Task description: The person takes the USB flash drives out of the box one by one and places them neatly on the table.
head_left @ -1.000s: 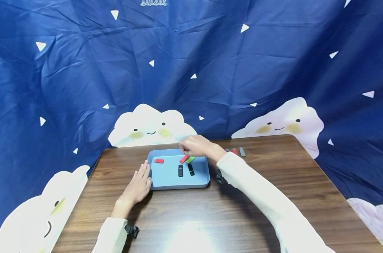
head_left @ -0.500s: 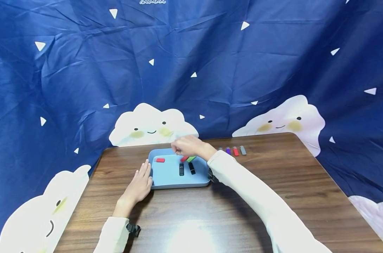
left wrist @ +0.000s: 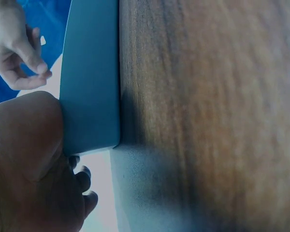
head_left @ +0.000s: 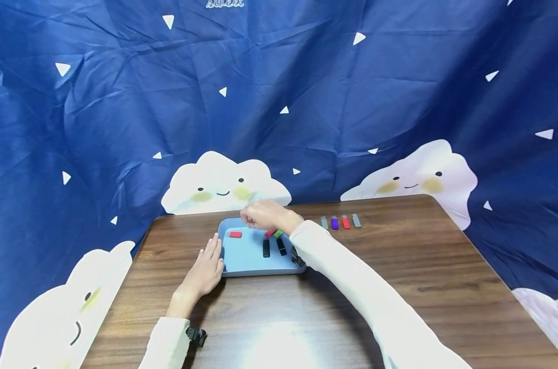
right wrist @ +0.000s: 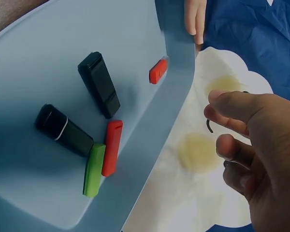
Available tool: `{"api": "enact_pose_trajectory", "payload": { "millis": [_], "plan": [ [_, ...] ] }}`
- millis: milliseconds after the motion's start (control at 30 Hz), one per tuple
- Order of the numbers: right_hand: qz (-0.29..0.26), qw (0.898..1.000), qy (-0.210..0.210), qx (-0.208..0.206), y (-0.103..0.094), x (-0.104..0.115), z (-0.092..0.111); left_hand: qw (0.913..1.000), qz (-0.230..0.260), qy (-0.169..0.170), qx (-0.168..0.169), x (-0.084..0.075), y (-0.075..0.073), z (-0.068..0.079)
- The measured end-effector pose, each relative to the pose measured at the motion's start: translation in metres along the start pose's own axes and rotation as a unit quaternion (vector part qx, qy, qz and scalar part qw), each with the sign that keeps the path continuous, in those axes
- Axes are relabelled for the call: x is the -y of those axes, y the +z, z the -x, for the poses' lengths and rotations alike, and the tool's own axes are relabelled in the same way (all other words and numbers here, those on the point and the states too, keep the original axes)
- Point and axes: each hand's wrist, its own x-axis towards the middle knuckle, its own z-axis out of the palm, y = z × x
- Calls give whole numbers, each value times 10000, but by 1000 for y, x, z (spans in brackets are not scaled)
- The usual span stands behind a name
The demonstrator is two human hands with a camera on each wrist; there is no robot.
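Observation:
A light blue tray (head_left: 242,259) stands near the table's far edge. Against its left side lies my left hand (head_left: 204,270), fingers straight along the wall. My right hand (head_left: 265,214) hovers above the tray's back edge; its fingers are loosely bent with nothing between them in the right wrist view. Inside the tray are two black USB sticks (right wrist: 99,84), a green stick (right wrist: 94,169) beside a longer red stick (right wrist: 112,147), and a small red stick (head_left: 235,234) with a clear cap end near the back left corner. The right hand partly covers the back wall in the head view.
Right of the tray, a row of USB sticks lies on the wooden table (head_left: 398,266): a grey one (head_left: 324,222), a purple one (head_left: 334,223), a red one (head_left: 345,222) and another grey one (head_left: 356,221). A blue curtain (head_left: 260,102) hangs behind the table.
My right hand and forearm have moved left above the tray, toward the small red stick's side. The row of sticks has come fully out from behind the sleeve. The left hand stays in place.

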Motion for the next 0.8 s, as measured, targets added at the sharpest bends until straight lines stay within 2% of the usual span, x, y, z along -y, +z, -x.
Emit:
{"api": "enact_pose_trajectory", "payload": {
  "millis": [100,333,800],
  "plan": [
    [-38,10000,52,24,1,1,-3,10000,-36,-19,15,2,2,-2],
    [3,10000,19,-7,14,4,-9,9999,65,-121,-16,-9,-3,3],
    [56,9995,242,191,31,14,-17,9998,-61,-181,60,-8,-4,2]
  ]
}}
